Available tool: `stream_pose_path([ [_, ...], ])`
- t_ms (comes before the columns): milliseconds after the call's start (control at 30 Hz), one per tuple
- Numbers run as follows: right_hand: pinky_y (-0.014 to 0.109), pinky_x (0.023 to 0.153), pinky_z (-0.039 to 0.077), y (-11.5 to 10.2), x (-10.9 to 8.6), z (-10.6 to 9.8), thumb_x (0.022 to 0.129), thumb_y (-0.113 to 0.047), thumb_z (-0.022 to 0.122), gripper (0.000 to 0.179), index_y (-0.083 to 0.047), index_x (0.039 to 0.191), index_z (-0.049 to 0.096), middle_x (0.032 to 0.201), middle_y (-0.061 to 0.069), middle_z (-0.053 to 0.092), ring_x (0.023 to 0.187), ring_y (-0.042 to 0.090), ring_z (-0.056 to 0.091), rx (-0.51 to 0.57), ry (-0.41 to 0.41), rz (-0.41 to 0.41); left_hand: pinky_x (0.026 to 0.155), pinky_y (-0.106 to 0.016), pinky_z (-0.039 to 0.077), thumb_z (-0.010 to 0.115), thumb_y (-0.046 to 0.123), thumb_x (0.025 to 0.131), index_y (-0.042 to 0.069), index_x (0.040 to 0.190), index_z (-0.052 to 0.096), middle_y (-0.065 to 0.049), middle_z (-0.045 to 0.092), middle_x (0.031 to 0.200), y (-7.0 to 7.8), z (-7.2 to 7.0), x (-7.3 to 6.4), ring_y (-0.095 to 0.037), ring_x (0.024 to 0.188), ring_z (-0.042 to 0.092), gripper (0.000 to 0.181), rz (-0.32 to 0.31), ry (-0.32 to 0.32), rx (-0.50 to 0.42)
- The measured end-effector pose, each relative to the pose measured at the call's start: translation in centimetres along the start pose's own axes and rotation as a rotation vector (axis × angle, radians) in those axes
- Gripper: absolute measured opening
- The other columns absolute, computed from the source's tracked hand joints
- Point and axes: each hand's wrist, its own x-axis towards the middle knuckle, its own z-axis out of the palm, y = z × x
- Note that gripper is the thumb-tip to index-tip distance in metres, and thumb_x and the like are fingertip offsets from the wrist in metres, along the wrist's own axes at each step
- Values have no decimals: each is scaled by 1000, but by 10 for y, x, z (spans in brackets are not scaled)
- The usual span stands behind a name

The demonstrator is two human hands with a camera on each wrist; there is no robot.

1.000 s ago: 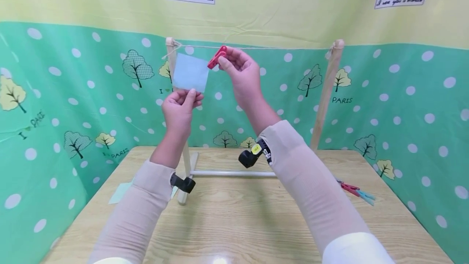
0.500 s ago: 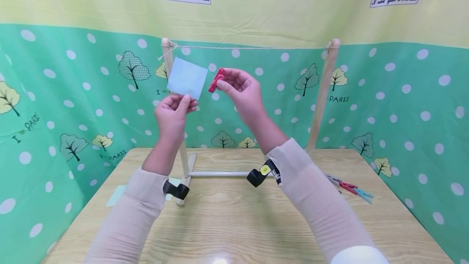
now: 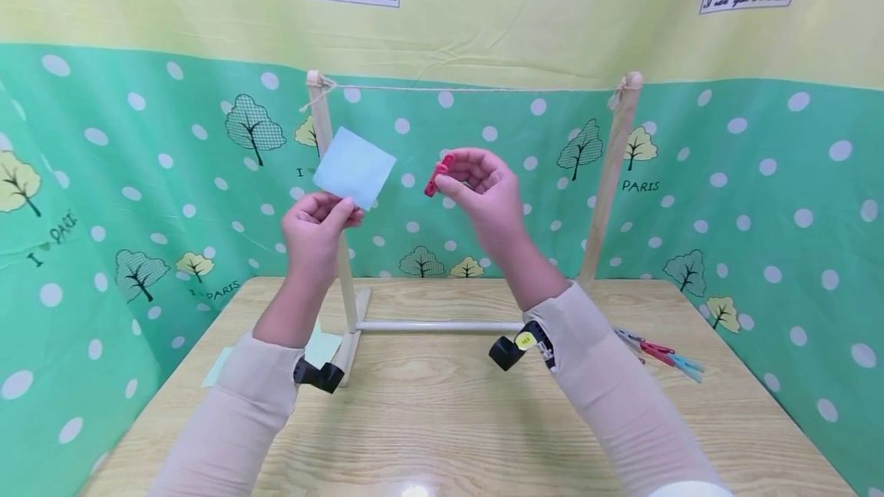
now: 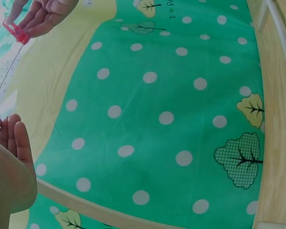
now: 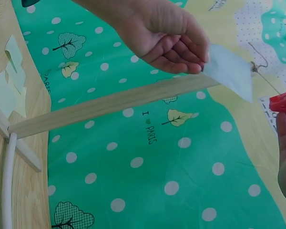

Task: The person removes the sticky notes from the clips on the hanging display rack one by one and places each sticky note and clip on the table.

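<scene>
Between thumb and fingers my left hand (image 3: 316,230) pinches the lower edge of a light blue square of paper (image 3: 355,167), which tilts in front of the left post. My right hand (image 3: 492,194) pinches a red clothespin (image 3: 439,175) to the right of the paper, with a gap between the two. Above both hands a thin string (image 3: 470,89) runs across the wooden stand. In the right wrist view the paper (image 5: 229,71) hangs from the left fingertips, and the red clothespin (image 5: 283,102) shows at the right edge. The left wrist view shows the clothespin (image 4: 18,34) at upper left.
The stand has a left post (image 3: 345,271), a right post (image 3: 611,186) and a white bottom bar (image 3: 438,326). Pale paper sheets (image 3: 321,345) lie on the table (image 3: 442,420) by the stand's left foot. Several clothespins (image 3: 663,354) lie at the right. A patterned curtain (image 3: 760,136) surrounds the table.
Both hands have come down from near the string. The right hand has moved rightward with the clothespin, away from the paper. The paper has sunk and tilted further.
</scene>
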Motion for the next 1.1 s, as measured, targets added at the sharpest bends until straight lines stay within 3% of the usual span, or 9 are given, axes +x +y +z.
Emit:
stream_pose_path([
  [200, 26, 76, 57, -2, -6, -18, 81, 6, 74, 36, 7, 116, 63, 93, 8, 69, 86, 20, 65, -27, -10, -70, 64, -25, 59, 69, -9, 85, -4, 88, 63, -10, 67, 77, 0, -9, -7, -18, 63, 66, 8, 16, -6, -6],
  [467, 24, 76, 57, -12, -22, -38, 81, 9, 71, 31, 4, 111, 65, 93, 8, 67, 85, 20, 63, -44, -7, -99, 61, -24, 58, 67, -17, 81, -3, 89, 64, -10, 66, 77, 0, -24, -17, -18, 63, 64, 17, -23, 8, -29],
  [667, 25, 76, 58, -17, -38, -49, 80, 15, 67, 33, 13, 112, 59, 94, 10, 66, 85, 21, 61, -88, -42, -147, 60, -23, 58, 66, -19, 80, -3, 94, 64, -10, 67, 81, 1, -36, -25, -18, 66, 64, 22, -43, -8, -26],
  [933, 23, 76, 57, -21, -61, -71, 79, 20, 65, 37, 14, 115, 57, 94, 11, 64, 86, 20, 62, -118, -23, -119, 59, -23, 58, 67, -21, 79, -1, 102, 61, -10, 68, 87, 3, -53, -38, -17, 72, 65, 31, -71, -21, 4],
  [1100, 23, 79, 57, -24, -72, -89, 80, 19, 66, 37, 6, 114, 62, 97, 11, 65, 87, 19, 63, -129, 21, -117, 57, -22, 58, 64, -23, 79, -1, 105, 60, -9, 68, 88, 4, -62, -42, -16, 72, 65, 36, -84, -22, 18],
])
